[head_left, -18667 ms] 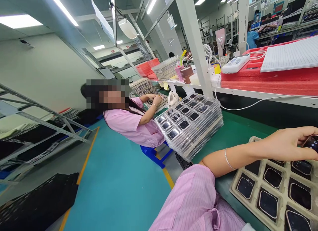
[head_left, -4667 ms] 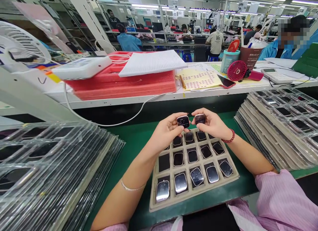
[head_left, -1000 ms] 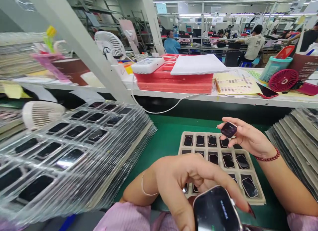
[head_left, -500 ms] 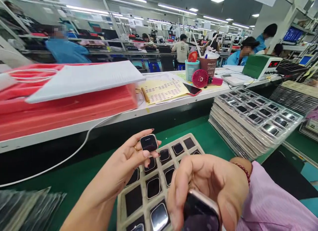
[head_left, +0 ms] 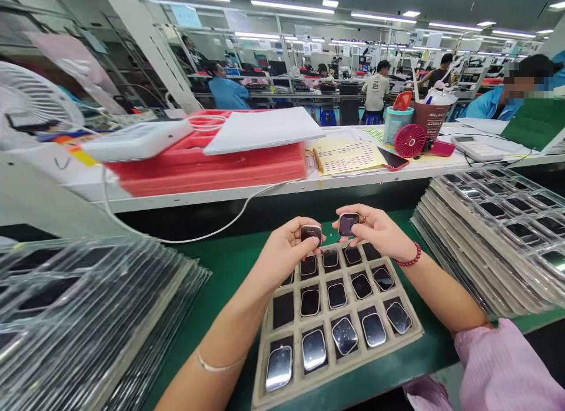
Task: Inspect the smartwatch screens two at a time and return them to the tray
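Observation:
My left hand is closed on a smartwatch without a strap, its dark screen facing me and the thumb across it. Beside it, my right hand grips a second strapless smartwatch, thumb on the screen. Both are held just above the far edge of a beige compartment tray. Most compartments of the tray hold a strapless watch, such as a bright-screened one in the near left corner. Black lining shows in one compartment at the left and in the far right one.
Stacked clear trays of watches stand at left and right on the green mat. Beyond, a white shelf bears red foam, a pink fan, a phone and cups. A white cable hangs down.
My right hand has moved away from the camera with its watch, to beside my left hand over the tray's far edge. The view has turned left. Both hands still hold watches.

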Available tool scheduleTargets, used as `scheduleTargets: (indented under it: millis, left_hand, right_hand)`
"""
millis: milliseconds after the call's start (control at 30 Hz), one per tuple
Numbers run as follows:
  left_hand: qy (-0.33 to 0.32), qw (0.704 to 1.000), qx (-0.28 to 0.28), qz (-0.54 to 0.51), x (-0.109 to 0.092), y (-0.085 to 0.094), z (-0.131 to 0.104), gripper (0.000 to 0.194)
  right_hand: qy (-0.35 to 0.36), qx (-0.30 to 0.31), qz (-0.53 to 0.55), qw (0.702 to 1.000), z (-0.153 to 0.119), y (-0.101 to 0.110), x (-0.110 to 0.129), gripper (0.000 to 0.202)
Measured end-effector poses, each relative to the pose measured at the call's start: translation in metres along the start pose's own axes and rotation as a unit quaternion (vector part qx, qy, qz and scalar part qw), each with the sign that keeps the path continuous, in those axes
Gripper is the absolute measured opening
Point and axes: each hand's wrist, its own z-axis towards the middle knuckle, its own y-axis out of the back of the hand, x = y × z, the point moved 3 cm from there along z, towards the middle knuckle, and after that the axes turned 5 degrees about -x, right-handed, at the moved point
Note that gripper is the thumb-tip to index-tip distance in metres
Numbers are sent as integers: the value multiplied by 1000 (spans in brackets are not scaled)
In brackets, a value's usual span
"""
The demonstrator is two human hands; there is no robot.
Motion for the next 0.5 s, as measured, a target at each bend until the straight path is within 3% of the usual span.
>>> scheduleTargets:
  millis: [100,233,500]
  left_hand:
    - [-1,1000,-2,10,-1,0,0,37]
    - [-2,1000,9,10,-2,0,-2,41]
    - [-22,999,23,14,-5,1,-1,38]
  right_hand:
    - [2,-3,-42,999,8,4,-11,47]
    - [2,8,-44,999,3,4,-10,54]
    - [51,-15,-70,996,7,-1,-10,22]
